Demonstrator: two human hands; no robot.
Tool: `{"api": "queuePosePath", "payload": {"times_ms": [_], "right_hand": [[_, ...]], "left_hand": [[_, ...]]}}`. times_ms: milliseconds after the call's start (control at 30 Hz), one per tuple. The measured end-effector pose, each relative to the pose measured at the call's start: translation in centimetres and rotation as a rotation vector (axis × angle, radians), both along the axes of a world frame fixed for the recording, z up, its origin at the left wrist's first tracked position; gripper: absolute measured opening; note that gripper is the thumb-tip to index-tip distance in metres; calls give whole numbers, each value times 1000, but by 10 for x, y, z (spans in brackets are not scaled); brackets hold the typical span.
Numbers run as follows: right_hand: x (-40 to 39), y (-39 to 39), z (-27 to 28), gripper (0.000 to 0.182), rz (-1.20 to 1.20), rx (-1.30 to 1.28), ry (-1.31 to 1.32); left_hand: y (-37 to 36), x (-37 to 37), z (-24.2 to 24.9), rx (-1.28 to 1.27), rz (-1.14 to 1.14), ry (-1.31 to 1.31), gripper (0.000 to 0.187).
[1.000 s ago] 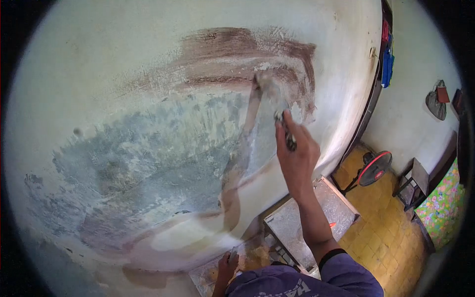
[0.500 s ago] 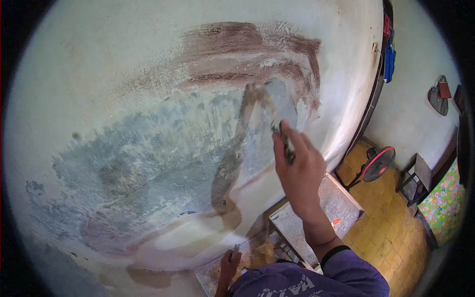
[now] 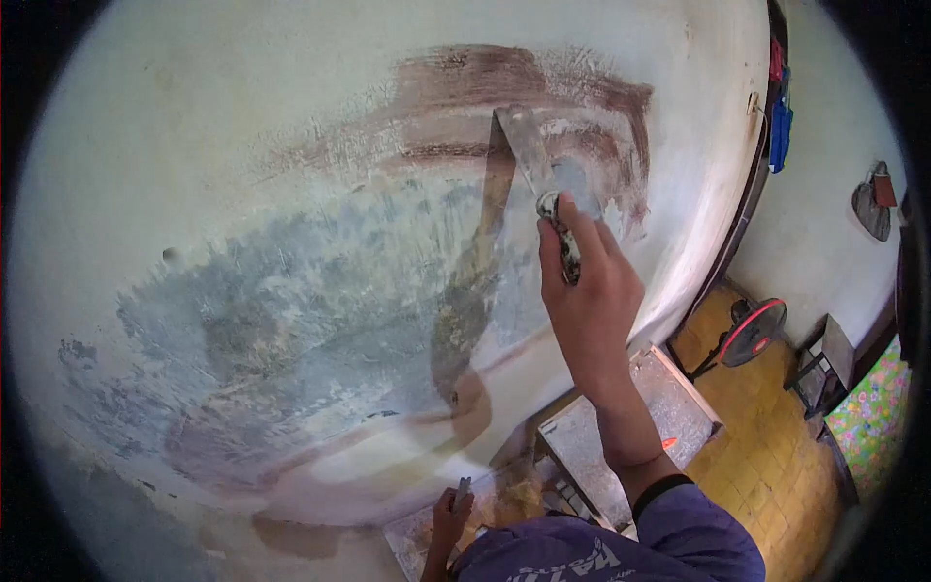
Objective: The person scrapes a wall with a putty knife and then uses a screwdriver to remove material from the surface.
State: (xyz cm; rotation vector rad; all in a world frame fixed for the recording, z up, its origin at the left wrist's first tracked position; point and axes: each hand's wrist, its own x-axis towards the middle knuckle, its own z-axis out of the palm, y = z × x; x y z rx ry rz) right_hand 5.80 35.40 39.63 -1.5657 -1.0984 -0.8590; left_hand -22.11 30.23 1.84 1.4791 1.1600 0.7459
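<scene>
My right hand (image 3: 596, 291) is closed around the mottled handle of a putty knife (image 3: 527, 155). The broad metal blade points up and left, its edge at the reddish-brown streaked patch (image 3: 465, 78) on the wall. A wet-looking grey smear (image 3: 577, 184) lies beside the blade, just above my knuckles. Below spreads a large patch of grey filler (image 3: 320, 291), crossed by the shadow of my arm. Low in the view, my left hand (image 3: 449, 516) is closed on a small grey tool (image 3: 463, 491), whose kind is too small to make out.
A dusty table (image 3: 669, 388) with an orange object (image 3: 668, 443) on it stands beneath my right arm. Beyond it are a fan (image 3: 754, 333) with a red rim, a dark stool (image 3: 824, 359) and a flowered cloth (image 3: 873, 407). Bags hang on the far wall.
My right hand has carried the putty knife upward along the wall, from the grey patch's upper edge onto the brown streaks. My left hand stays low, almost unmoved.
</scene>
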Motion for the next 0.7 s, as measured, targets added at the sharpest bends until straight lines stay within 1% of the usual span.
{"api": "queuePosePath", "payload": {"times_ms": [33, 100, 133, 200, 267, 300, 400, 500, 600, 633, 700], "right_hand": [[0, 2, 7, 33, -3, 19, 2], [-12, -21, 5, 32, 24, -72, -17], [-17, -29, 2, 31, 37, -120, -27], [-17, -27, -4, 31, 59, -113, -37], [-17, -28, -6, 31, 73, -109, -35], [-16, -27, -4, 31, 79, -101, -32], [-10, -21, -17, 32, 81, -77, -40], [-5, -17, -22, 32, 72, -34, -59], [1, -1, -9, 33, 111, 41, -90], [3, 3, -4, 33, 132, 73, -101], [0, -8, -1, 32, 127, 27, -115]], "left_hand": [[-2, 0, 0, -33, 4, -14, 23], [-1, -2, -2, -88, 15, -43, 22], [-3, -5, -7, -104, 33, -111, 22], [-1, -3, -21, -135, 65, -258, 22], [-2, -4, -30, -75, 75, -202, 22], [-4, -4, -26, -46, 80, -175, 23], [-4, -5, -14, -28, 19, -62, 24], [-2, -6, -18, -64, 19, 0, 27], [-4, -8, -25, -97, 14, -87, 31], [-6, -9, -31, -76, 10, -57, 31], [-5, -12, -37, -23, 4, 2, 31]]}}
